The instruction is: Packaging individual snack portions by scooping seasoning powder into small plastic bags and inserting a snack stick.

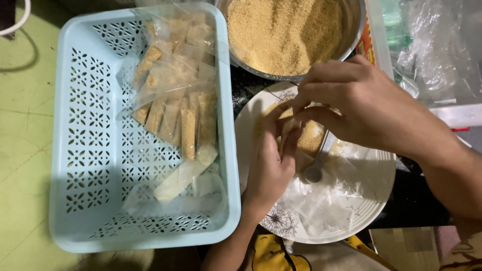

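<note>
My left hand (268,168) and my right hand (351,105) meet over a white plate (371,190) with a dark floral pattern. Both pinch a small clear plastic packet (306,138) partly filled with golden-brown granules. A small metal spoon (317,165) lies on the plate just under the packet. Above the plate stands a steel bowl (351,40) full of the same brown granules (286,30). The packet's opening is hidden by my fingers.
A light blue perforated plastic basket (90,140) sits on the left, holding several filled clear packets (175,100) along its right side. Crumpled clear plastic (437,45) lies at the upper right. The floor (25,125) to the left is pale green.
</note>
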